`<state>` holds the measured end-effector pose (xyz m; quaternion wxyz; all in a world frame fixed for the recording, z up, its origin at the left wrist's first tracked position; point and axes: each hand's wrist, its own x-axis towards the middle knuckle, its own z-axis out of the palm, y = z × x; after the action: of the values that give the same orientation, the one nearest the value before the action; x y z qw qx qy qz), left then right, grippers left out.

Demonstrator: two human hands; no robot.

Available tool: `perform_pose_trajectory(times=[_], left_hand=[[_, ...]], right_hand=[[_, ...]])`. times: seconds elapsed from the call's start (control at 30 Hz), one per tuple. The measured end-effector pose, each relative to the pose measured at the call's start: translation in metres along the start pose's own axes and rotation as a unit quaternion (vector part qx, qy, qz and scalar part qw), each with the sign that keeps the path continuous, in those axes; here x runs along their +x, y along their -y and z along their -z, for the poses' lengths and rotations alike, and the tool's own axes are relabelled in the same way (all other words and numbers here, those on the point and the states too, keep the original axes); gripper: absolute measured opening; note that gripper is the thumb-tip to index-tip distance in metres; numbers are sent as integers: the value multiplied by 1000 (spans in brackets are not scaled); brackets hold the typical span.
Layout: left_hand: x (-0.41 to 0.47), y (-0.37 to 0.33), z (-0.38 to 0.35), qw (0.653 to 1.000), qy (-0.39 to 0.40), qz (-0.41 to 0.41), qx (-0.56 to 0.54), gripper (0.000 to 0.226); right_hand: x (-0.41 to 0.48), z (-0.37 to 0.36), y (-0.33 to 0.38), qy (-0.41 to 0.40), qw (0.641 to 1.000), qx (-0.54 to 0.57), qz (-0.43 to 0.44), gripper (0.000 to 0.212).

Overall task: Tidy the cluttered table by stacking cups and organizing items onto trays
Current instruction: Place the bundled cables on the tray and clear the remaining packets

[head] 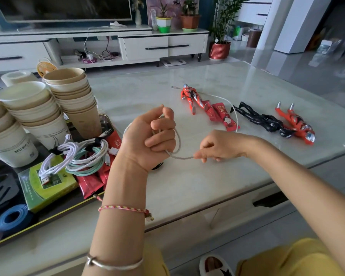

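Observation:
My left hand (147,136) is raised over the table and grips a looped white cable (177,148). My right hand (219,146) pinches the same cable just to the right. The rest of that cable trails back across the table past the red packets (225,116) to its plug near a red toy figure (191,96). On the dark tray (48,220) at the left lie coiled white and mint cables (82,156). Stacks of paper cups (76,96) stand behind them.
A black toy figure (263,120) and a second red toy figure (297,124) lie at the right of the marble table. The tray also carries a green box (46,186), red packets and a blue tape roll (14,218). A TV cabinet stands beyond.

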<state>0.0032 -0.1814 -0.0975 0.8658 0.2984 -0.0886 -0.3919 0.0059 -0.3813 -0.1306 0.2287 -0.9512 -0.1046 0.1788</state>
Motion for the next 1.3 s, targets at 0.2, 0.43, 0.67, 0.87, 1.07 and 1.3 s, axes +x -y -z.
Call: perform_pose_trajectory(times=[0.2,0.43,0.67,0.87,1.07,1.3], left_hand=[[5,12,-3,984,-69,71,149,44],[31,38,1,917,-262,38,300,59],[55,24,6,926,-321,-182,79,42],[50,10,13,929,-229,-250,-149,38],[33,2,14,966,-95,-189,-152,25],[19,5,3,999,35,-19,-7,24]], right_hand=[[16,13,-15,-213,976,-7,31,26],[15,10,27,-401,912,7,88,30],[2,-17,56,-378,883,-123,251,25],[-3,-36,45,-322,911,-49,252,29],[1,-28,17,-161,965,155,136,19],[6,-1,8,-144,984,54,94,32]])
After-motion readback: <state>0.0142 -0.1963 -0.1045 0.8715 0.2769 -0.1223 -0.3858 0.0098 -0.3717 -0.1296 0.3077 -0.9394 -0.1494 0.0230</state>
